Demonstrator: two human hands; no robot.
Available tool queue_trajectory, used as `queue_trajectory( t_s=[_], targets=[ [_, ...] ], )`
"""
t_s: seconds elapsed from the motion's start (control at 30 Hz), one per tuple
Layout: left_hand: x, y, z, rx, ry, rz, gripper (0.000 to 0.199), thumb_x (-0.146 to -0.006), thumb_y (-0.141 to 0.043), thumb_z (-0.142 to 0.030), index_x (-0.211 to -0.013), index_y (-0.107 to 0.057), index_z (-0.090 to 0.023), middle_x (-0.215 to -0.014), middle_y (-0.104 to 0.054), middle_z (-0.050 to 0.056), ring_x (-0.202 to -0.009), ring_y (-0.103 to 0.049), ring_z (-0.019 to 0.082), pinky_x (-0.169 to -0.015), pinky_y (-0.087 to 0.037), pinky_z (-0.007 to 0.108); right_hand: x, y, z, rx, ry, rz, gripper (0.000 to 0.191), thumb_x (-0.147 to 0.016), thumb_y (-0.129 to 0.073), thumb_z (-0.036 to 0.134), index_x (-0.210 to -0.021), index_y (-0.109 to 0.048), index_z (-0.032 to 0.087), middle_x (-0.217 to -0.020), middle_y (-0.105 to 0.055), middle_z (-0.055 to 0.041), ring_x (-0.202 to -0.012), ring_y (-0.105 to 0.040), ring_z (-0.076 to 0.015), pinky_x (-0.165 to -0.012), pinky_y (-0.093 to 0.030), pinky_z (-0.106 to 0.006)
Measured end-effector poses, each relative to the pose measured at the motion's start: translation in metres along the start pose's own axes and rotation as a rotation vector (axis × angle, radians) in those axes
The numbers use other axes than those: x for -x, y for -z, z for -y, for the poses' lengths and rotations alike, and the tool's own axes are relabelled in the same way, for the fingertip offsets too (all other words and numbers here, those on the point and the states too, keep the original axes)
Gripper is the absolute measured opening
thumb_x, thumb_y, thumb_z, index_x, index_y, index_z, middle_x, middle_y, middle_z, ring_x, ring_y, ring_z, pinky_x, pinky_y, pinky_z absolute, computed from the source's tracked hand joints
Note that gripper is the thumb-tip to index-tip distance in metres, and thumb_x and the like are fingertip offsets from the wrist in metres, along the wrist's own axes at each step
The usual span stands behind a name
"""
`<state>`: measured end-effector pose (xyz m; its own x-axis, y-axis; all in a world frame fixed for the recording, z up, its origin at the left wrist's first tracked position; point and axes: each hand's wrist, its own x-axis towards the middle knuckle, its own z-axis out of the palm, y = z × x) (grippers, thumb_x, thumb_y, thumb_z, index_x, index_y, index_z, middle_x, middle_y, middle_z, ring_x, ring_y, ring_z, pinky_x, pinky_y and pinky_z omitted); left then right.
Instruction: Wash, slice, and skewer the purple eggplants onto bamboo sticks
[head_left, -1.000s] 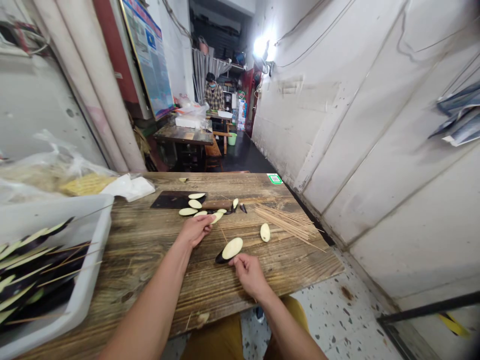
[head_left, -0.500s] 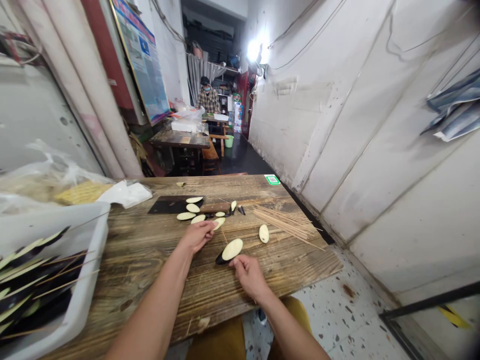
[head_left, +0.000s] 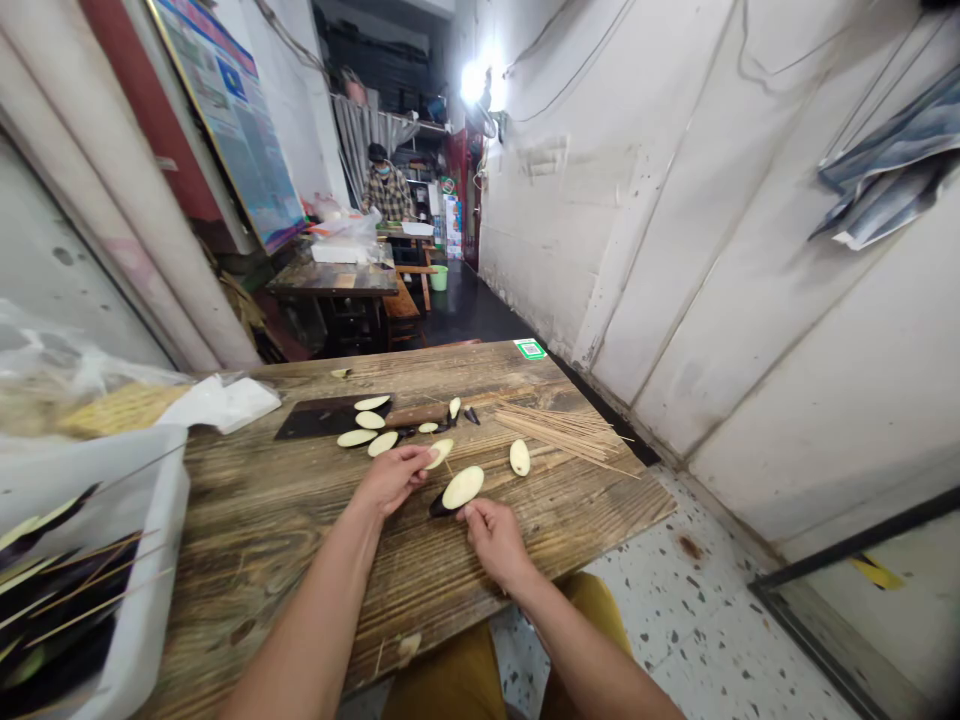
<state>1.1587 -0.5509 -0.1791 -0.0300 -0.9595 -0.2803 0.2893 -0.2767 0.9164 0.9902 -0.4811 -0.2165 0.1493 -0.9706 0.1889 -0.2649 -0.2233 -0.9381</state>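
Observation:
My left hand (head_left: pixel 397 478) pinches a pale oval eggplant slice (head_left: pixel 441 454) between thumb and fingers, held above the table. Close by on the right, my right hand (head_left: pixel 491 530) is closed at the near edge of a thicker, dark-skinned eggplant piece (head_left: pixel 463 487). A thin bamboo skewer (head_left: pixel 449 465) juts from the far side of that piece, in line with my right fingers; its grip is mostly hidden. Several eggplant slices (head_left: pixel 370 420) lie beyond my left hand, by a cleaver (head_left: pixel 311 419) with a wooden handle. Another eggplant slice (head_left: pixel 520 458) rests alone to the right.
Loose bamboo skewers (head_left: pixel 562 432) lie spread on the right of the wooden table (head_left: pixel 300 510). At left stands a white tub (head_left: pixel 169 540) of skewered eggplant, with a plastic bag (head_left: pixel 112 390) behind it. A masked person (head_left: pixel 388 190) stands at a far table.
The view has shifted slightly, so the scene sits further left. Both hands keep their holds; the left-hand slice now shows more plainly and sits a little nearer the skewer tip.

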Motion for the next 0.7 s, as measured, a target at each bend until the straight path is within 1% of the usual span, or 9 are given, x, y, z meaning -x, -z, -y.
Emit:
queue_trajectory(
  t_s=[0.17, 0.23, 0.27, 0.3, 0.4, 0.47, 0.53, 0.6, 0.7],
  targets=[
    [0.002, -0.012, 0.004, -0.104, -0.001, 0.049, 0.026, -0.049, -0.082, -0.025, -0.064, -0.067, -0.01, -0.053, -0.055, 0.001, -0.043, -0.039, 0.005, -0.04, -0.024, 0.018, -0.004, -0.001, 0.005, -0.019, -0.009, -0.03, 0.032, -0.087, -0.04, 0.031, -0.08, -0.068, 0.015, -0.047, -0.04, 0.0053, -0.045, -0.038, -0.011, -0.047, -0.033, -0.021],
    [0.002, -0.01, 0.002, -0.133, -0.027, 0.055, 0.027, -0.055, -0.079, -0.034, -0.065, -0.067, -0.012, -0.056, -0.055, 0.001, -0.045, -0.039, 0.006, -0.041, -0.024, 0.019, -0.003, -0.002, 0.007, -0.022, -0.004, -0.048, 0.032, -0.087, -0.04, 0.031, -0.08, -0.067, 0.015, -0.047, -0.04, 0.0056, -0.045, -0.038, -0.011, -0.047, -0.033, -0.021],
    [0.002, -0.006, 0.0, -0.195, -0.077, -0.001, 0.026, -0.06, -0.075, -0.037, -0.066, -0.067, -0.013, -0.056, -0.055, 0.002, -0.046, -0.039, 0.007, -0.043, -0.025, 0.02, -0.003, -0.002, 0.007, -0.022, 0.0, -0.063, 0.033, -0.088, -0.039, 0.031, -0.081, -0.067, 0.015, -0.047, -0.039, 0.0055, -0.046, -0.039, -0.0113, -0.048, -0.032, -0.021],
    [0.001, 0.0, -0.003, -0.29, -0.147, -0.107, 0.025, -0.065, -0.071, -0.039, -0.067, -0.068, -0.014, -0.058, -0.056, 0.003, -0.049, -0.042, 0.01, -0.045, -0.028, 0.021, -0.002, -0.003, 0.007, -0.022, 0.004, -0.078, 0.033, -0.089, -0.039, 0.031, -0.081, -0.067, 0.015, -0.047, -0.039, 0.0054, -0.046, -0.039, -0.0116, -0.048, -0.032, -0.021],
    [0.0, 0.025, -0.01, -0.64, -0.38, -0.563, 0.015, -0.07, -0.066, -0.033, -0.074, -0.068, -0.018, -0.073, -0.061, 0.009, -0.072, -0.052, 0.021, -0.058, -0.035, 0.027, 0.0, -0.004, 0.007, -0.018, 0.02, -0.107, 0.033, -0.089, -0.039, 0.03, -0.08, -0.066, 0.015, -0.048, -0.041, 0.0044, -0.049, -0.042, -0.0128, -0.048, -0.032, -0.022],
    [-0.002, 0.042, -0.011, -0.817, -0.417, -0.769, 0.014, -0.066, -0.068, -0.031, -0.073, -0.066, -0.019, -0.082, -0.061, 0.013, -0.09, -0.051, 0.031, -0.064, -0.036, 0.032, 0.001, -0.005, 0.007, -0.014, 0.03, -0.112, 0.032, -0.088, -0.039, 0.029, -0.077, -0.066, 0.016, -0.049, -0.043, 0.0033, -0.05, -0.044, -0.0135, -0.049, -0.033, -0.022],
    [-0.005, 0.053, -0.008, -0.913, -0.383, -0.86, 0.017, -0.061, -0.071, -0.034, -0.065, -0.063, -0.02, -0.082, -0.06, 0.016, -0.1, -0.047, 0.038, -0.067, -0.037, 0.036, 0.001, -0.005, 0.008, -0.008, 0.037, -0.113, 0.031, -0.088, -0.04, 0.029, -0.075, -0.065, 0.016, -0.051, -0.047, 0.002, -0.053, -0.047, -0.0142, -0.05, -0.033, -0.022],
    [-0.009, 0.058, -0.004, -0.926, -0.347, -0.887, 0.024, -0.055, -0.075, -0.037, -0.058, -0.058, -0.02, -0.082, -0.059, 0.018, -0.106, -0.042, 0.042, -0.069, -0.038, 0.039, 0.002, -0.005, 0.008, 0.0, 0.042, -0.111, 0.03, -0.088, -0.04, 0.028, -0.074, -0.065, 0.017, -0.054, -0.05, 0.0011, -0.055, -0.049, -0.0145, -0.05, -0.034, -0.022],
    [-0.015, 0.059, 0.0, -0.881, -0.3, -0.809, 0.027, -0.052, -0.076, -0.035, -0.061, -0.056, -0.02, -0.095, -0.058, 0.02, -0.117, -0.034, 0.046, -0.076, -0.038, 0.045, 0.002, -0.005, 0.007, 0.014, 0.049, -0.103, 0.028, -0.087, -0.041, 0.027, -0.074, -0.064, 0.017, -0.055, -0.052, 0.0009, -0.055, -0.049, -0.0141, -0.05, -0.033, -0.021]
  ],
)
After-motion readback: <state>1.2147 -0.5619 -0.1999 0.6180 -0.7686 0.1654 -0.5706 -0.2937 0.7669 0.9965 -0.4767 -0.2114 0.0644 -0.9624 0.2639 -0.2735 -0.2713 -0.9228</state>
